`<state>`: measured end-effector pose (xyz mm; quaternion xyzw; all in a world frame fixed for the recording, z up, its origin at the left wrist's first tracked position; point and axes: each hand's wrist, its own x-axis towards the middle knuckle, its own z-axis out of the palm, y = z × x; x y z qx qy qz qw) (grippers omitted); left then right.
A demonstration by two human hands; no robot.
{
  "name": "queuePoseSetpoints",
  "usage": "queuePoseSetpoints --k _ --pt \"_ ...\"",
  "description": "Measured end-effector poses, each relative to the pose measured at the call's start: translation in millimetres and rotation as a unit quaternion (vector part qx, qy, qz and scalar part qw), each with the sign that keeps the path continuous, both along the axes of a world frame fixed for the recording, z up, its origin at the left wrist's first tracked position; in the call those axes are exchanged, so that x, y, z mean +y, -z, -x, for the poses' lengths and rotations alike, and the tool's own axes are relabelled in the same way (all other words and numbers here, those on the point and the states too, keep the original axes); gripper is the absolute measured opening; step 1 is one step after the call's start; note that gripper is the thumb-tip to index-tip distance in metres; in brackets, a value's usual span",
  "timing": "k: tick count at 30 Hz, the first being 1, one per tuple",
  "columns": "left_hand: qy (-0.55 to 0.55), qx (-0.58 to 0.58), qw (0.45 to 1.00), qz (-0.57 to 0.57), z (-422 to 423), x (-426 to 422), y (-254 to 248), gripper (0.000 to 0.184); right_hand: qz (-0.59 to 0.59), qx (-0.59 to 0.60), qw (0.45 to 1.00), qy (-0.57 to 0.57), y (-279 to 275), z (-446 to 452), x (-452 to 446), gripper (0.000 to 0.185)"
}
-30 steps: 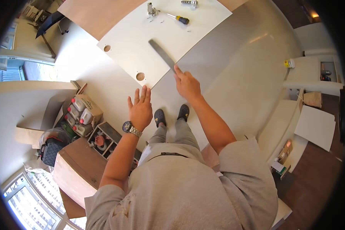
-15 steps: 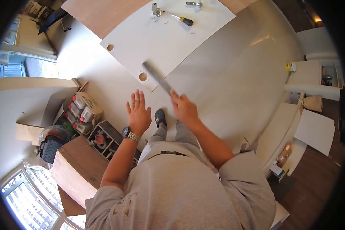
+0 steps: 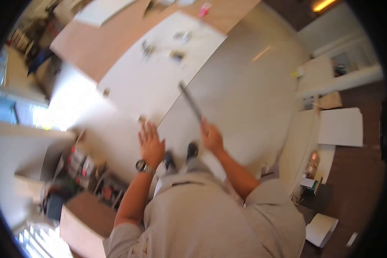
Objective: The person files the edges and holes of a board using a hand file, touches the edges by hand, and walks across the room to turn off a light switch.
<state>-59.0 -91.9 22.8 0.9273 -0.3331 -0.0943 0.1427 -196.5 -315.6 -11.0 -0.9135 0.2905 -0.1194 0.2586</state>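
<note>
My right hand is closed around one end of a long, flat, dark grey bar. The bar slants up and left, its far tip beside the right edge of a white panel. With fingers stretched out and nothing in it, my left hand hovers by the panel's near corner, a watch on its wrist. Close to those fingertips is one round hole in the panel; another hole lies further left. A metal hinge, a second hinge and a screwdriver rest on the panel, blurred.
Under the white panel lies a brown board. At lower left stand a wooden box and a carton with plastic jugs. White sheets lie at the right. My shoe is on the pale floor.
My view has shifted, so the panel sits lower and further left and more of the brown board shows. Both hands keep their shape; a second shoe has come into view.
</note>
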Motion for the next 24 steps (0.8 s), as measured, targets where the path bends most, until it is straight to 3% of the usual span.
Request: queuePoseSetpoints --k 2,3,5,7,10,12,17,19,22,24 --pt "0.013 -0.003 1.000 -0.028 -24.4 -24.3 25.8 0.084 -0.104 0.034 0.992 0.060 6.1 45.6 -7.8 0.048" --pt "0.009 -0.003 1.000 -0.024 -31.9 -39.3 30.2 0.088 -0.130 0.117 0.982 0.067 10.4 68.8 -14.4 0.052" --pt "0.020 0.010 0.999 -0.036 -43.8 -69.2 31.8 0.089 -0.151 0.156 0.973 0.074 -45.6 97.6 -8.2 0.058" --pt "0.037 -0.030 0.999 -0.008 -45.2 -96.5 32.4 0.089 -0.097 0.081 0.987 0.102 -24.5 140.7 -7.9 0.058" --pt "0.134 -0.081 0.987 0.039 -44.3 -127.2 50.4 0.081 -0.126 0.102 0.974 0.160 -40.3 181.7 -1.1 0.063" --pt "0.218 0.001 0.971 0.103 -51.4 -135.8 49.8 0.074 -0.123 0.055 0.970 0.202 -45.8 196.9 6.8 0.059" --pt "0.080 0.010 0.993 0.083 -85.2 -127.5 42.1 0.066 -0.123 0.050 0.960 0.248 -45.7 213.7 12.7 0.063" --pt "0.111 -0.022 0.992 0.061 -92.5 -118.9 44.8 0.065 -0.121 0.034 0.959 0.252 -43.1 212.7 11.2 0.063" --pt "0.157 -0.059 0.984 0.065 -97.3 -116.4 60.4 0.061 -0.171 0.112 0.943 0.264 -45.9 206.5 -0.9 0.063" --pt "0.176 -0.117 0.974 0.076 -91.1 -114.4 65.8 0.057 -0.152 0.068 0.959 0.229 6.8 223.4 -23.6 0.064"
